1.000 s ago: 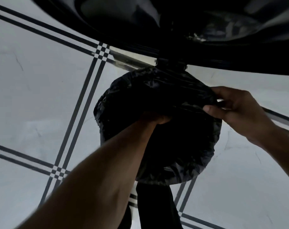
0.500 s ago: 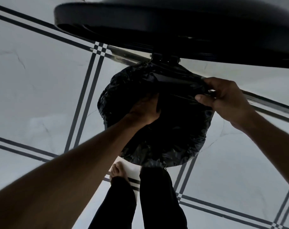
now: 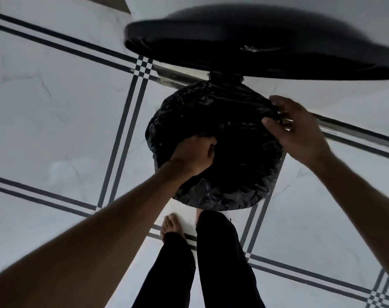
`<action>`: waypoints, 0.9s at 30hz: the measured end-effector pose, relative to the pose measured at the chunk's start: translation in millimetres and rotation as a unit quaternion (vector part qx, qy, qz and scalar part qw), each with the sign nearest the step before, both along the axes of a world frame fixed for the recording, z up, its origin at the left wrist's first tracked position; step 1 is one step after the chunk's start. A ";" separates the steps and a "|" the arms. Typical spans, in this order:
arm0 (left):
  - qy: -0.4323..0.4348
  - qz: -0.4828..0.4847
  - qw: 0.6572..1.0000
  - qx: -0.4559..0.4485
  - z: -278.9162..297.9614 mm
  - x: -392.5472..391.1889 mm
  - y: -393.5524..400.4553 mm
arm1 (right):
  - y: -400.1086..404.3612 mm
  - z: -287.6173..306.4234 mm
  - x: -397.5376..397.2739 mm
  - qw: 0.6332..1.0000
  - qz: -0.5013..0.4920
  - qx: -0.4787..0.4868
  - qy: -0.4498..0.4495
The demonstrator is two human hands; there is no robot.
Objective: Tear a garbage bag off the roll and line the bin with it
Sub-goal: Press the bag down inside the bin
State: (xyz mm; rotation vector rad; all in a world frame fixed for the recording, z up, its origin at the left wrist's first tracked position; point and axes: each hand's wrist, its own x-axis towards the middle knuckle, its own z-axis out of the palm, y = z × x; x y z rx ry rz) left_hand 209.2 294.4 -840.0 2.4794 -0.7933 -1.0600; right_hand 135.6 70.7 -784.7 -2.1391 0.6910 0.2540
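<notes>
The left hand (image 3: 192, 155) reaches down into the mouth of the bin on its left side, fingers curled around a fold of the black garbage bag (image 3: 213, 194) at the inner wall. The right hand (image 3: 295, 127) sits at the far right of the rim, thumb and forefinger pinched shut on the bag's edge where it turns over the lip. The bag itself is already in the bin (image 3: 275, 172), its crinkled hem folded outward around most of the rim; the bin's body is hidden beneath it.

The step in hand appears to be seating the liner. To do it well, the person should hold the right-hand pinch firm as an anchor while the left hand presses the plastic down and outward against the wall, so trapped air escapes and the hem does not slide in. The raised lid (image 3: 255, 45) stands open behind the bin, hinged at the back. The roll is not in view. Bare feet stand on the tiled floor (image 3: 55, 121) just in front.
</notes>
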 end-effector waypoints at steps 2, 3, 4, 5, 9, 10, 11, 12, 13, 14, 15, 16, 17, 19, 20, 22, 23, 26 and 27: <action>-0.023 0.044 0.993 -0.103 27.8 -0.8 23.1 | 10.8 8.0 -10.4 0.995 -0.087 -0.003 -0.043; -0.028 0.072 0.987 -0.137 47.9 -1.0 32.9 | 16.3 20.3 -15.8 0.986 -0.156 0.023 -0.064; -0.036 0.118 0.979 -0.163 60.2 0.2 40.1 | 19.4 28.9 -16.0 0.966 -0.237 0.063 -0.081; -0.040 0.179 0.965 -0.185 78.3 1.4 45.0 | 21.8 47.8 -16.6 0.932 -0.329 0.118 -0.097; 0.084 0.529 0.778 -0.327 161.2 17.0 49.9 | 23.7 134.8 -17.5 0.781 -0.489 0.352 -0.165; 0.141 0.583 0.717 -0.355 177.5 24.2 47.0 | 23.0 148.3 -14.9 0.789 -0.467 0.362 -0.171; 0.186 0.612 0.672 -0.372 194.1 29.5 43.8 | 23.7 160.3 -13.6 0.810 -0.438 0.352 -0.167; 0.222 0.621 0.645 -0.386 210.0 32.5 40.3 | 26.6 171.9 -12.9 0.837 -0.406 0.329 -0.160; 0.245 0.621 0.631 -0.396 220.7 33.6 36.9 | 29.8 179.4 -12.2 0.865 -0.375 0.298 -0.150; 0.258 0.619 0.626 -0.399 228.0 33.6 33.0 | 33.3 182.5 -11.6 0.884 -0.354 0.272 -0.142; 0.257 0.617 0.631 -0.395 232.6 32.2 29.9 | 37.8 183.5 -13.1 0.893 -0.347 0.251 -0.139; 0.250 0.614 0.639 -0.390 235.7 28.2 27.3 | 41.1 183.9 -17.0 0.894 -0.350 0.241 -0.140; 0.232 0.619 0.648 -0.379 235.2 24.8 26.4 | 44.7 180.0 -21.4 0.892 -0.358 0.237 -0.140; 0.191 0.636 0.666 -0.339 230.6 10.7 29.8 | 53.9 165.0 -37.8 0.897 -0.357 0.225 -0.129; 0.173 0.639 0.682 -0.311 227.6 0.4 33.3 | 58.8 154.6 -47.5 0.905 -0.351 0.210 -0.117; 0.138 0.637 0.721 -0.235 211.9 -28.2 41.7 | 70.0 129.4 -70.0 0.915 -0.349 0.181 -0.086; 0.133 0.633 0.735 -0.201 201.2 -42.8 46.7 | 76.0 116.7 -82.1 0.916 -0.353 0.177 -0.067; 0.148 0.634 0.748 -0.128 162.0 -79.7 56.3 | 92.5 80.8 -109.3 0.909 -0.370 0.188 -0.023; 0.148 0.634 0.753 -0.100 147.4 -87.8 58.9 | 96.8 69.4 -114.5 0.907 -0.374 0.195 -0.012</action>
